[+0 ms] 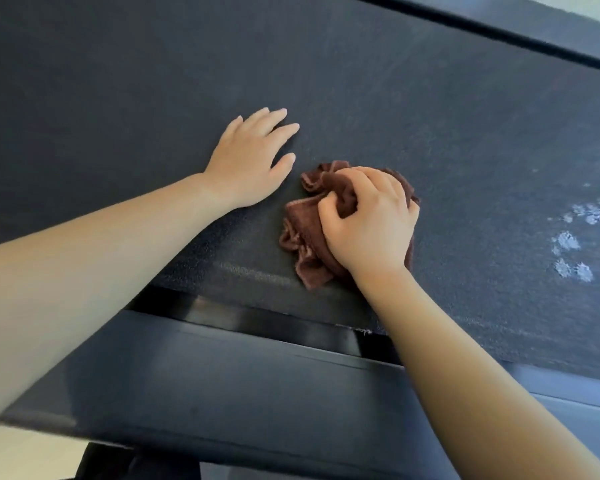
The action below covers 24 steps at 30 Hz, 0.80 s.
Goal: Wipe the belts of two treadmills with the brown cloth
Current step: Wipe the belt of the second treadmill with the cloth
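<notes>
A dark textured treadmill belt [413,109] fills most of the view. The brown cloth [309,237] lies bunched on the belt near its close edge. My right hand [371,220] presses down on the cloth with fingers curled into its folds. My left hand [250,161] rests flat on the bare belt just left of the cloth, fingers spread, holding nothing.
White footprint-like marks [572,244] dot the belt at the right. A dark side rail [222,375] runs along the belt's close edge, with a glossy strip [257,317] between them. Another rail [499,26] borders the far edge. Pale floor [21,455] shows bottom left.
</notes>
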Motion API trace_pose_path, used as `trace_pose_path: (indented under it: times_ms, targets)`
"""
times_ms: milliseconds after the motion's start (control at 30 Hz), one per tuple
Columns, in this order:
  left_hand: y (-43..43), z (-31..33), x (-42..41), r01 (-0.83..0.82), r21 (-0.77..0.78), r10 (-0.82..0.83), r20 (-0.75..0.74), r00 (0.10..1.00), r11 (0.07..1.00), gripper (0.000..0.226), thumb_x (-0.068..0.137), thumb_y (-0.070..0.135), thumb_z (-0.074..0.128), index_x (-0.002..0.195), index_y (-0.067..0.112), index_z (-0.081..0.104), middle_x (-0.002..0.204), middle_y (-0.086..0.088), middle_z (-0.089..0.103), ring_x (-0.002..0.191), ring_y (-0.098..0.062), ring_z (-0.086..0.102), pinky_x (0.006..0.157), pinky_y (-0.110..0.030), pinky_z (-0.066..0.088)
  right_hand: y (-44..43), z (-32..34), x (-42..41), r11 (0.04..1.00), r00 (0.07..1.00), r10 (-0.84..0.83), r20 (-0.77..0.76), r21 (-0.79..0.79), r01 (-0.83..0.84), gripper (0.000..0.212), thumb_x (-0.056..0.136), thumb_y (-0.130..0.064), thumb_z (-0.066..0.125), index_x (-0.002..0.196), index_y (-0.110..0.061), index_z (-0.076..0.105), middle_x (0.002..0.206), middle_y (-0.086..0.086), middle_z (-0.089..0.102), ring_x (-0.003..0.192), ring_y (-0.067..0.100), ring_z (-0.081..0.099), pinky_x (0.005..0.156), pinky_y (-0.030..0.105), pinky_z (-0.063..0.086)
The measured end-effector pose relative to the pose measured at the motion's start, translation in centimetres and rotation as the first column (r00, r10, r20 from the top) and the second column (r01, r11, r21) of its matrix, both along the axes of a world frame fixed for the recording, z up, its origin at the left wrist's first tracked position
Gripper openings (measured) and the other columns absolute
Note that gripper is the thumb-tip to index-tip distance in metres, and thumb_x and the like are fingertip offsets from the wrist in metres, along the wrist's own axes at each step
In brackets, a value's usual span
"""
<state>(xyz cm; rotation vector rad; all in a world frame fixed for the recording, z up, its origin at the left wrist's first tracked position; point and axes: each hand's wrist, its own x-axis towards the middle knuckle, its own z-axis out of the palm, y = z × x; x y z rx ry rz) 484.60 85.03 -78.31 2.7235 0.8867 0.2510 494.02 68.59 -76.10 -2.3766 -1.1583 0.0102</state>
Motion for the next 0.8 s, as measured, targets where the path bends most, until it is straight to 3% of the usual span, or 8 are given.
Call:
trace_pose_path:
  times_ms: [200, 400, 633, 800]
  targets:
    - [-1.4, 0.4, -2.5, 0.051, -0.018, -0.051, -0.004, 0.999, 0.999, 0.049, 0.097, 0.032, 0.04, 0.145, 0.02, 0.034, 0.156, -0.002, 0.023, 0.144, -0.023, 0.015, 0.115, -0.043, 0.01, -0.1, 0.0, -0.1, 0.998, 0.999, 0.031, 0.015, -0.05, -0.03, 0.03, 0.086, -0.039, 0.05, 0.111, -0.03, 0.063, 0.12, -0.011, 0.058, 0.118, 0.014, 0.045, 0.097, 0.047, 0.03]
    - [-3.2, 0.6, -1.5, 0.126, -0.034, -0.126, 0.006, 0.992, 0.991, 0.047, 0.097, 0.031, 0.042, 0.143, 0.021, 0.037, 0.154, 0.0, 0.026, 0.144, -0.022, 0.016, 0.114, -0.05, 0.01, -4.5, 0.3, -1.0, 0.995, 0.997, 0.073, 0.025, -0.07, -0.071, 0.028, 0.086, -0.037, 0.053, 0.111, -0.029, 0.064, 0.12, -0.011, 0.059, 0.117, 0.014, 0.046, 0.093, 0.045, 0.033]
    - [-5.9, 0.1, 2.8, 0.246, -0.045, -0.245, 0.025, 0.969, 0.968, 0.047, 0.096, 0.037, 0.038, 0.142, 0.027, 0.037, 0.154, 0.004, 0.026, 0.144, -0.018, 0.015, 0.114, -0.054, 0.006, -10.1, 0.0, 3.1, 0.991, 0.99, -0.131, 0.048, -0.008, 0.131, 0.024, 0.083, -0.035, 0.056, 0.105, -0.03, 0.065, 0.118, -0.013, 0.06, 0.116, 0.015, 0.048, 0.092, 0.043, 0.036]
    - [-6.8, -0.4, 3.4, 0.244, 0.012, -0.244, 0.001, 0.97, 0.97, 0.05, 0.095, 0.043, 0.036, 0.142, 0.029, 0.035, 0.155, 0.005, 0.024, 0.144, -0.019, 0.014, 0.114, -0.056, 0.005, -8.7, -0.1, 6.4, 0.955, 0.957, -0.289, 0.006, 0.071, 0.288, 0.022, 0.08, -0.033, 0.053, 0.098, -0.029, 0.066, 0.115, -0.013, 0.061, 0.115, 0.015, 0.049, 0.094, 0.047, 0.037]
